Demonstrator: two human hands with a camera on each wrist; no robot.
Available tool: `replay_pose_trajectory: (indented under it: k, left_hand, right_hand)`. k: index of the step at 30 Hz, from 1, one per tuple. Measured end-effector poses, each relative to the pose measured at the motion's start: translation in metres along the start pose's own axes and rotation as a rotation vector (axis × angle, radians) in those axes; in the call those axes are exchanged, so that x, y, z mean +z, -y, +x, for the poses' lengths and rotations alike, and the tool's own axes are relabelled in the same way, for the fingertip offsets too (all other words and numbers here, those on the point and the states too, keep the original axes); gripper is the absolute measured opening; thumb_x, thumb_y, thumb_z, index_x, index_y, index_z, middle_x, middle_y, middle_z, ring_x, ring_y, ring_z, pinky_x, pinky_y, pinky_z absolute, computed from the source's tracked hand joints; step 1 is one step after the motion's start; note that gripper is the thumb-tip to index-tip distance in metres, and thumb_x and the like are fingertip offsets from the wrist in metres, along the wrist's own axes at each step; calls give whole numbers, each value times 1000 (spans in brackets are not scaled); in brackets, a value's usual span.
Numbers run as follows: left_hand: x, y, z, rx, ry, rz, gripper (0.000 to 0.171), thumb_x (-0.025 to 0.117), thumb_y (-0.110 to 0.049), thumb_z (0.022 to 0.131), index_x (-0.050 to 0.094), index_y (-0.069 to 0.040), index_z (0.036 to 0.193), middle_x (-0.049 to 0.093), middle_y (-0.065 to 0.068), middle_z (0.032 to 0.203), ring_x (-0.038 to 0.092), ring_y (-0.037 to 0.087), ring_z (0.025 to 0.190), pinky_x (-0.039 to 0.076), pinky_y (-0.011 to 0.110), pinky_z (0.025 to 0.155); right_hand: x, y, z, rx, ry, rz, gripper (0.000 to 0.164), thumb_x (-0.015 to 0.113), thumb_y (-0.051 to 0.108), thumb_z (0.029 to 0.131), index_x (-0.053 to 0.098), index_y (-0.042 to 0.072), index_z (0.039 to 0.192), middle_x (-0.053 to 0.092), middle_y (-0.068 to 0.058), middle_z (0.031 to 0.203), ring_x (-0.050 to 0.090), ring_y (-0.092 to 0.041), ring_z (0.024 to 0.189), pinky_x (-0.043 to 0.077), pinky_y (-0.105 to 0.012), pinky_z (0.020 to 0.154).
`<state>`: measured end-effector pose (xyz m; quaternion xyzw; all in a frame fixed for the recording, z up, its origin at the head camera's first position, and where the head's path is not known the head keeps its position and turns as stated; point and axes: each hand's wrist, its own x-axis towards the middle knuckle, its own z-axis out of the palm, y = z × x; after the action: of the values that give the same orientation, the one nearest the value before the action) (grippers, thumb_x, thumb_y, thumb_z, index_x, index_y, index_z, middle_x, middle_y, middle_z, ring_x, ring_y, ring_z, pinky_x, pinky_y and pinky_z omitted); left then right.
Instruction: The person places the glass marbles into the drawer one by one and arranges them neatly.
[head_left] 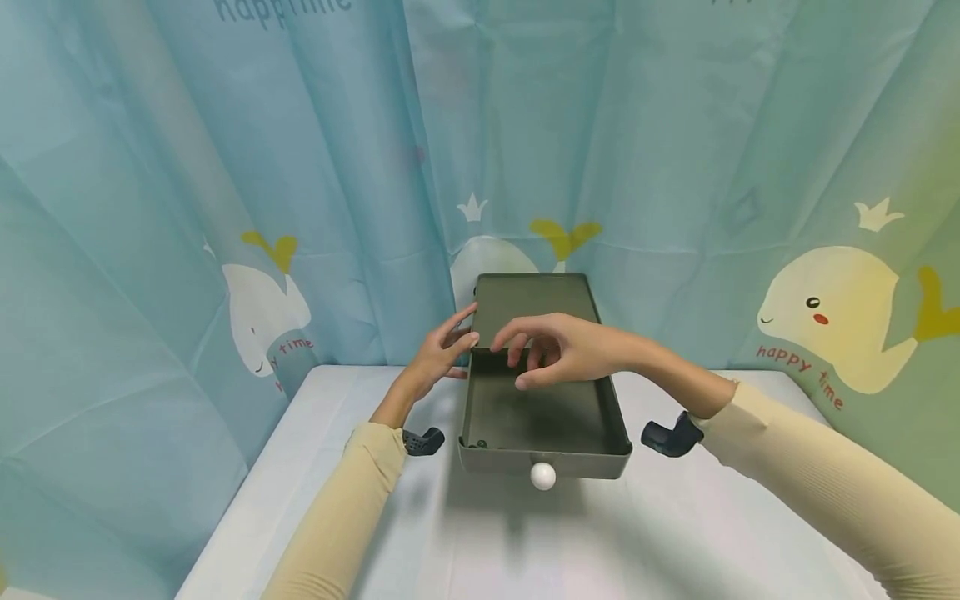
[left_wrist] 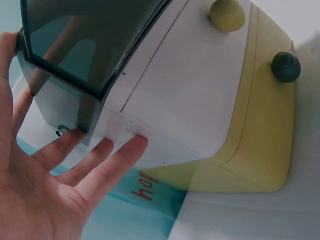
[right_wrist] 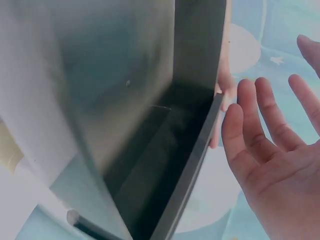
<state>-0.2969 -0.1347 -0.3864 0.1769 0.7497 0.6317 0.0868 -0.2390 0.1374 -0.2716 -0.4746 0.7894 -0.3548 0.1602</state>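
A small drawer cabinet (head_left: 534, 300) with a grey-green top stands on the table. Its grey-green top drawer (head_left: 543, 465) is pulled out towards me and has a white round knob (head_left: 543, 476). My left hand (head_left: 437, 357) rests its spread fingertips against the cabinet's left side; in the left wrist view the fingers (left_wrist: 112, 172) touch the side panel. Above the open drawer hovers my right hand (head_left: 566, 348), fingers loosely bent, holding nothing. Tiny dark green bits (head_left: 480, 444) lie in the drawer's near left corner; their kind is unclear.
Below the open drawer are a white drawer (left_wrist: 185, 85) with a yellow knob (left_wrist: 226, 15) and a yellow drawer (left_wrist: 265, 125) with a dark green knob (left_wrist: 285, 67). A white cloth covers the table (head_left: 360, 517). Blue whale-print curtains (head_left: 360, 167) hang behind.
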Motion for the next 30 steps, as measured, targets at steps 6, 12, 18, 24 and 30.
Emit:
replay_pose_trajectory:
  k: [6, 12, 18, 24, 30]
  left_hand:
    - [0, -3, -1, 4, 1, 2, 63, 60, -39, 102, 36, -39, 160, 33, 14, 164, 42, 36, 144, 56, 58, 91]
    - [1, -2, -1, 8, 2, 0, 63, 61, -38, 102, 36, -40, 160, 34, 14, 164, 42, 36, 144, 55, 59, 92]
    - [2, -2, -3, 6, -2, -10, 62, 61, -37, 102, 37, -41, 159, 36, 12, 163, 43, 34, 144, 55, 58, 92]
    - [1, -3, -3, 16, 9, -16, 62, 60, -38, 103, 36, -39, 160, 35, 14, 163, 42, 34, 145, 55, 58, 92]
    - [1, -3, -3, 15, 12, -9, 62, 60, -38, 103, 36, -39, 160, 34, 13, 163, 41, 34, 145, 55, 58, 93]
  right_hand:
    - [0, 7, -22, -5, -3, 13, 49, 76, 23, 95, 56, 27, 140, 66, -1, 119, 71, -19, 96, 59, -40, 82]
    - [1, 12, -44, -32, -30, 36, 56, 74, 20, 97, 50, 25, 147, 66, -2, 125, 70, -21, 101, 58, -38, 87]
    - [6, 16, -68, -43, -60, 42, 60, 72, 17, 98, 45, 27, 151, 67, 1, 131, 68, -21, 107, 57, -37, 90]
    - [13, 17, -92, -75, -96, 94, 65, 69, 6, 98, 41, 22, 154, 66, -3, 136, 68, -23, 111, 57, -38, 92]
    - [22, 18, -112, -128, -95, 140, 69, 66, -4, 97, 36, 11, 157, 65, -9, 138, 70, -26, 108, 56, -41, 93]
